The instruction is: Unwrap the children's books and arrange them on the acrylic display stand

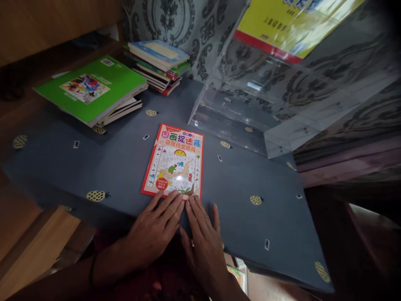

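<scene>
Head view: your book (177, 161) lies flat on the table (122, 161), near the edge closest to you, its red-bordered cover face up and tilted a little from square. Your left hand (159, 228) is unclenched, palm down, its outstretched fingertips resting on the book's lower edge. Your right hand (203, 230) lies just beside it, also loose and palm down, with the fingertips at the lower right corner and the little finger spread away, past the book's right side. A dark band (92, 267) circles your left wrist. Beyond the book to the left sits a stack topped by a green book (90, 90); just behind it, near the patterned wall (166, 19), is a second stack (159, 62). At the far right stands a clear rack (228, 115), with a yellow book (275, 29) high up in it, cut off by the frame.
</scene>
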{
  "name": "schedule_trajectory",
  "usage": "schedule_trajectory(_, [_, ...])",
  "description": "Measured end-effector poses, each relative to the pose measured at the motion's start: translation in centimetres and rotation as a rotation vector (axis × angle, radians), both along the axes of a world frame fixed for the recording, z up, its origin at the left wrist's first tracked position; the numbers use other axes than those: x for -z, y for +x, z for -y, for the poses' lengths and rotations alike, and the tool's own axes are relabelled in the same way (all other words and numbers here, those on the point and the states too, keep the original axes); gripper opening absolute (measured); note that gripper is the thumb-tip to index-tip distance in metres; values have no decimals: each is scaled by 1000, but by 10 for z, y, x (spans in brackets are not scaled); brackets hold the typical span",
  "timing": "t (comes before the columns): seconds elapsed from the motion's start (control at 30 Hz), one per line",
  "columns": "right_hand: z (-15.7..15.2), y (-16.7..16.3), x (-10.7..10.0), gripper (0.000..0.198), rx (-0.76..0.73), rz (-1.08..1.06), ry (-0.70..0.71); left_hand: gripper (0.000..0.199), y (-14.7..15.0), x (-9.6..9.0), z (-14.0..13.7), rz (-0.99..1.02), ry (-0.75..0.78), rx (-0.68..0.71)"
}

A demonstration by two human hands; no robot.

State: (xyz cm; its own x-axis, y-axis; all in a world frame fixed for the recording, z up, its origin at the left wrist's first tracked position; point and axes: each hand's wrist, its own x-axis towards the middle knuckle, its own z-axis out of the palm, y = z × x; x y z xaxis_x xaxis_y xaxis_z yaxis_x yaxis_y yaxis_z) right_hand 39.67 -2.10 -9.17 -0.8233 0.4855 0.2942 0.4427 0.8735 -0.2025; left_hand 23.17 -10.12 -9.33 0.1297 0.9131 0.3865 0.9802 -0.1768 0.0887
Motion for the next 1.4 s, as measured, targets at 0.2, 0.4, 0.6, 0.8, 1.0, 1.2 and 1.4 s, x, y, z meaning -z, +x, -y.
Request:
schedule_trajectory(0.2, [-1,-6,-1,68,-28,-13,0,40,-6,-2,4,30,0,-38])
schedule_trajectory(0.4, [-1,-14,0,67,-68,-28,22,39,-9,-1,8,35,19,-51])
schedule_trajectory(0.6, [-1,-25,-1,65,-122,-3,22,36,-17,-5,17,12,24,-181])
schedule_trajectory(0.8, [1,-40,-5,64,-189,13,-32,37,-24,-6,22,47,47,-214])
schedule_trajectory(1.0, [2,-58,-12,53,-258,63,-65,35,-33,-10,26,36,58,-259])
schedule_trajectory(1.2, [0,-74,-21,49,-323,84,-86,34,-50,-12,28,121,68,-257])
schedule_trajectory(1.4, [-22,-78,-30,51,-383,74,-93,33,-73,-7,9,163,17,-294])
